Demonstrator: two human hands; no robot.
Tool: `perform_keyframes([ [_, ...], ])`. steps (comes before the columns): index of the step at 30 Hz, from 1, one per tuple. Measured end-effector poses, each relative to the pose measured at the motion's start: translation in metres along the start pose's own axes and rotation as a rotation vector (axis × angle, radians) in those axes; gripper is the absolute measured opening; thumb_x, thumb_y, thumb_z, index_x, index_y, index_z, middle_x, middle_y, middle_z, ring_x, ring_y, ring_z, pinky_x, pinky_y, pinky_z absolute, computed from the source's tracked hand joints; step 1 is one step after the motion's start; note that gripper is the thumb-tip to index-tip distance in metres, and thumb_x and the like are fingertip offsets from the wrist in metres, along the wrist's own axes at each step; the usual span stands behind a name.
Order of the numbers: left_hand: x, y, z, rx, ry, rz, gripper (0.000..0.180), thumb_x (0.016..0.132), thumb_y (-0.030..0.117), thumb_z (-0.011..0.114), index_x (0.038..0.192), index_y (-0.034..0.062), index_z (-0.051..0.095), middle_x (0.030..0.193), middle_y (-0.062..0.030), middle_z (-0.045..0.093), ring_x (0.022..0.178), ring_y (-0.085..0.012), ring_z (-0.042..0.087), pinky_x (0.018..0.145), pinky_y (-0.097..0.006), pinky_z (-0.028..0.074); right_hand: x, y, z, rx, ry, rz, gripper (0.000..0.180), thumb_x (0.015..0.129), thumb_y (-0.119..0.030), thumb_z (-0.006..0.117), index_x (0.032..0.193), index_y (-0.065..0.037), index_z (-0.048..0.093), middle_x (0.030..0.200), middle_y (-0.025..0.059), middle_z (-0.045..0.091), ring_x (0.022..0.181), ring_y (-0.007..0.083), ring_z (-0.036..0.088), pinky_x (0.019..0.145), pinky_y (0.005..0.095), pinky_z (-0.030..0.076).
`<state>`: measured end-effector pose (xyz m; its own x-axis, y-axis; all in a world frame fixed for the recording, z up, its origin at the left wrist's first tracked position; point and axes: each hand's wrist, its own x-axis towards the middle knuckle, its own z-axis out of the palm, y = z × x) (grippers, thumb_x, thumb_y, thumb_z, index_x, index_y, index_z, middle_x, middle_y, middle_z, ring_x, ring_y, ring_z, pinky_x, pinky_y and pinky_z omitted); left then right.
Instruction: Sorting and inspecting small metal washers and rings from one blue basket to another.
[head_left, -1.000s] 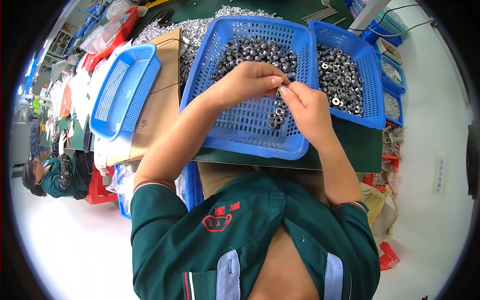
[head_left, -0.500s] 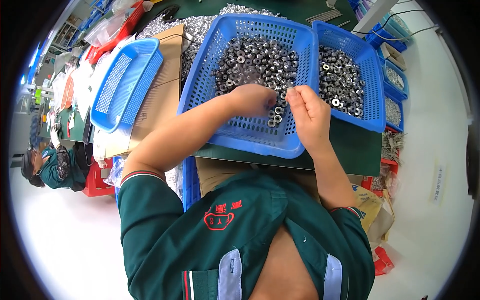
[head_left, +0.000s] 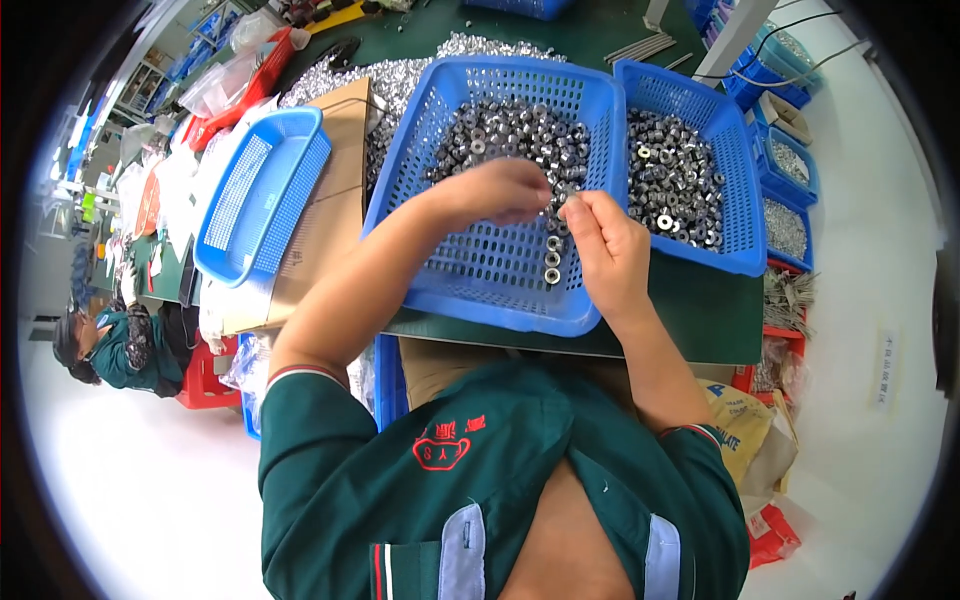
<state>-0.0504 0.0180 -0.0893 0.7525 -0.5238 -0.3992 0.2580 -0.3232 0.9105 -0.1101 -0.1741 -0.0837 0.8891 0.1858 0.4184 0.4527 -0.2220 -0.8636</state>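
Note:
A blue perforated basket [head_left: 470, 290] stands before me with a heap of small metal rings [head_left: 520, 130] in its far half. My right hand [head_left: 612, 245] is over the basket's right side, thumb and fingers pinched together at a small metallic bit that I cannot make out. Just left of that pinch, several shiny rings [head_left: 552, 260] line up in a short row toward me; whether anything strings them together is not visible. My left hand [head_left: 500, 190] hovers over the near edge of the heap, fingertips close to the right hand, its fingers smeared by motion.
To the right stands a second blue basket [head_left: 745, 215] of similar rings. At left, a light-blue basket [head_left: 265, 250] rests on cardboard [head_left: 335, 190]. Loose shiny parts [head_left: 490, 46] and thin rods [head_left: 640, 47] lie on the green table [head_left: 720, 310]. Another person [head_left: 125, 345] sits far left.
My left hand has loosened from its curled pose beside the right. The right hand stays pinched. The shiny rings now lie in a straighter row. The whole view has shifted slightly.

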Motion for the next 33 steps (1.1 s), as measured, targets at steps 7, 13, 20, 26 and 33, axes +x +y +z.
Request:
perform_keyframes([
  [7, -0.026, 0.018, 0.005, -0.551, 0.022, 0.215, 0.016, 0.089, 0.012, 0.054, 0.103, 0.0031, 0.056, 0.081, -0.0058, 0.058, 0.066, -0.0097, 0.051, 0.051, -0.02, 0.035, 0.0, 0.002, 0.002, -0.023, 0.001, -0.035, 0.012, 0.092, -0.014, 0.058, 0.09, -0.003, 0.061, 0.059, 0.0069, 0.053, 0.049, 0.0133, 0.05, 0.048, 0.0277, 0.039],
  [13, -0.026, 0.016, 0.009, -0.44, -0.03, 0.285, 0.016, 0.09, 0.016, 0.059, 0.101, 0.0037, 0.058, 0.077, -0.0016, 0.056, 0.063, -0.0072, 0.047, 0.053, -0.021, 0.034, 0.001, 0.004, 0.003, -0.14, -0.016, -0.052, 0.012, 0.09, -0.014, 0.058, 0.088, -0.002, 0.06, 0.068, 0.0121, 0.06, 0.057, 0.027, 0.059, 0.051, 0.035, 0.044],
  [20, -0.026, 0.009, 0.005, -0.28, 0.03, 0.256, 0.021, 0.091, 0.022, 0.061, 0.087, 0.0017, 0.057, 0.067, -0.0018, 0.052, 0.056, -0.0074, 0.043, 0.048, -0.022, 0.032, 0.003, 0.0, 0.006, -0.422, -0.071, -0.255, 0.012, 0.087, -0.011, 0.059, 0.078, -0.005, 0.055, 0.063, 0.0108, 0.057, 0.058, 0.0292, 0.059, 0.05, 0.039, 0.043],
  [26, -0.021, 0.006, 0.003, -0.452, -0.035, 0.139, 0.023, 0.091, 0.022, 0.062, 0.08, 0.0026, 0.054, 0.066, -0.0037, 0.051, 0.052, -0.0091, 0.041, 0.044, -0.023, 0.03, 0.001, 0.0, 0.01, -0.637, -0.029, -0.399, 0.01, 0.084, -0.009, 0.06, 0.078, -0.006, 0.053, 0.062, 0.0109, 0.053, 0.056, 0.0296, 0.057, 0.051, 0.0399, 0.043],
  [33, -0.018, 0.014, 0.012, -0.318, 0.042, 0.348, 0.016, 0.092, 0.016, 0.059, 0.1, 0.0013, 0.057, 0.076, -0.0028, 0.058, 0.062, -0.0079, 0.048, 0.052, -0.019, 0.034, 0.007, 0.005, 0.0, -0.257, -0.014, -0.074, 0.024, 0.09, -0.022, 0.057, 0.072, -0.005, 0.055, 0.059, 0.0165, 0.055, 0.055, 0.0364, 0.057, 0.048, 0.0442, 0.04],
])
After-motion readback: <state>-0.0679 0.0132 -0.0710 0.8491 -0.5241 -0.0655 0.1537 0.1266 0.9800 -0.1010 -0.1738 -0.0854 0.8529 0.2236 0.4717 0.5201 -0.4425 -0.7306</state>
